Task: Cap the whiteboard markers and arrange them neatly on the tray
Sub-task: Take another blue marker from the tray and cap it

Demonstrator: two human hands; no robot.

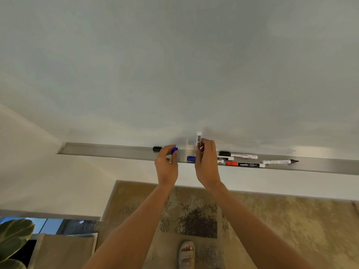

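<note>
My right hand holds a marker upright over the tray middle; my left hand pinches its blue cap. Light, stiff, probably slick: grip the barrel's middle.

soft even light | wide-angle bending at edges | slight blur
</note>
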